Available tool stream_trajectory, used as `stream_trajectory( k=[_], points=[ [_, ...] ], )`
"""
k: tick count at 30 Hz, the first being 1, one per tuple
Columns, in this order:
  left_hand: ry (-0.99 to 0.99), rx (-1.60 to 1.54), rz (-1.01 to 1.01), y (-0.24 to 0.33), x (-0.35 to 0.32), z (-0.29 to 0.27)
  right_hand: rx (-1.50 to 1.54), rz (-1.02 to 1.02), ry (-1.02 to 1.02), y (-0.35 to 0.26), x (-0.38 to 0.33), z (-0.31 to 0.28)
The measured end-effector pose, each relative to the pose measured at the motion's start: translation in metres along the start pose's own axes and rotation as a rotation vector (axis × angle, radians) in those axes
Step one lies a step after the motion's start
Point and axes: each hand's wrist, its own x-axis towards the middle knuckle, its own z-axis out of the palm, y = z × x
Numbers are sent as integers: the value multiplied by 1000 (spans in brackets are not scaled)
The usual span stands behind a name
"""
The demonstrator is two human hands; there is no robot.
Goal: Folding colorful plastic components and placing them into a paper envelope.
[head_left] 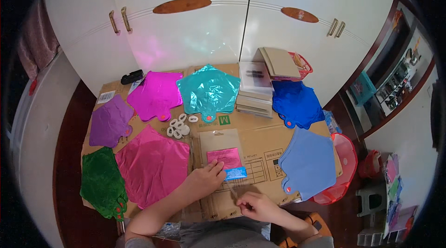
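My left hand (205, 179) lies flat on a clear packet (222, 148) that holds a folded pink sheet (225, 157) and a small blue label (235, 173); the fingertips press its lower edge. My right hand (255, 205) sits just below, pinching a thin pale stick (231, 187) that points up toward the blue label. Both rest on a sheet of brown cardboard (260, 134). Flat foil star balloons lie around: pink (151, 164), green (103, 184), purple (110, 120), magenta (157, 94), teal (209, 91), dark blue (296, 104), light blue (309, 160).
Several white plastic rings (180, 126) lie left of the packet. A stack of card-backed packets (254, 89) stands at the back, with a red basket (302, 64) behind it. A red bowl (344, 164) sits at the right. White cabinet doors (195, 29) rise behind.
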Motion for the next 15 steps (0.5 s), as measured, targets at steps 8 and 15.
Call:
stream_trajectory(
  k=[8,15],
  points=[
    [-13,8,20,4,2,-4,-35,90,116,-2,-2,7],
    [12,55,89,9,-7,11,-177,150,339,13,16,12]
  ],
)
